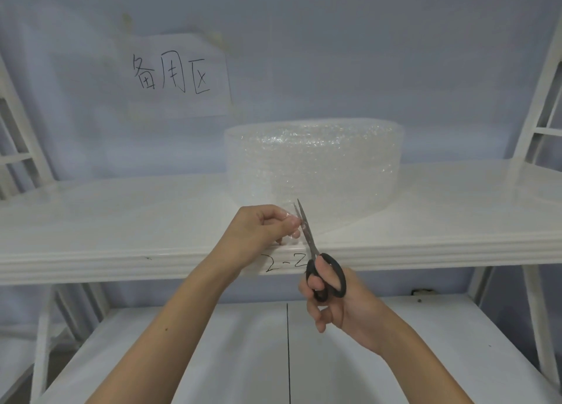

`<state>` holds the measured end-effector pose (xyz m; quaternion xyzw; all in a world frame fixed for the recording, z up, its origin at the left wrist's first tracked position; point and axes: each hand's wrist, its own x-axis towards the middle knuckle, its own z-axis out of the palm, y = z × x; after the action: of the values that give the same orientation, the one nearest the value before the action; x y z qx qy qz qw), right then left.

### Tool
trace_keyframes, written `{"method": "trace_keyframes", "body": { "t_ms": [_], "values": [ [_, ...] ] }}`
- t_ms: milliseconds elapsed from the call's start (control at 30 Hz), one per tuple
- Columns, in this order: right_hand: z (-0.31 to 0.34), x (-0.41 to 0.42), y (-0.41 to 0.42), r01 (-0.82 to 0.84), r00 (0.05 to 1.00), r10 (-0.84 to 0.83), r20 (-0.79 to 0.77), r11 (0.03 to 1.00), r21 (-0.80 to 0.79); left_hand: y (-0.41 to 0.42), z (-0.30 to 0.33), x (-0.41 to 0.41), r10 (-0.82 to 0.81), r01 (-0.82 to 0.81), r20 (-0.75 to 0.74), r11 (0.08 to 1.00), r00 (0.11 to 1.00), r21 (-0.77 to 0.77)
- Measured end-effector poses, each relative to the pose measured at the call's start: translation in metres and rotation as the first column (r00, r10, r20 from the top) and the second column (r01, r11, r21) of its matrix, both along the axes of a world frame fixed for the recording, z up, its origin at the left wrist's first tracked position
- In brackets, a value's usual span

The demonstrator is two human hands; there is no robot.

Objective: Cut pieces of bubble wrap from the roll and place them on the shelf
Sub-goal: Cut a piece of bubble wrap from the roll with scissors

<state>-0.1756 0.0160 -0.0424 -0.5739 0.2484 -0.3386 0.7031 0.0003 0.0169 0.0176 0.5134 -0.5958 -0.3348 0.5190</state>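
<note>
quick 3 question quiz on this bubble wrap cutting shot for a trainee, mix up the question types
1. True or false: the bubble wrap roll lies on the lower shelf.
2. Which hand holds the scissors? A) left B) right C) neither
3. Fill in: the left hand pinches the loose end of the ____ beside the blades.

Key
1. False: it stands on the upper shelf, marked 2-2 on its front edge.
2. B: the right hand has its fingers through the black handles.
3. Bubble wrap.
</note>
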Motion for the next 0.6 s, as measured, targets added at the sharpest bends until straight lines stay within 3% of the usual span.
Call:
{"method": "trace_keyframes", "body": {
  "t_ms": [600],
  "values": [
    [0.0052, -0.0018, -0.0062, -0.019, 0.998, 0.014, -0.063, 0.996, -0.083, 0.0041, 0.002, 0.0079, -0.112, 0.111, 0.071, 0.994, 0.991, 0.026]
  ]
}}
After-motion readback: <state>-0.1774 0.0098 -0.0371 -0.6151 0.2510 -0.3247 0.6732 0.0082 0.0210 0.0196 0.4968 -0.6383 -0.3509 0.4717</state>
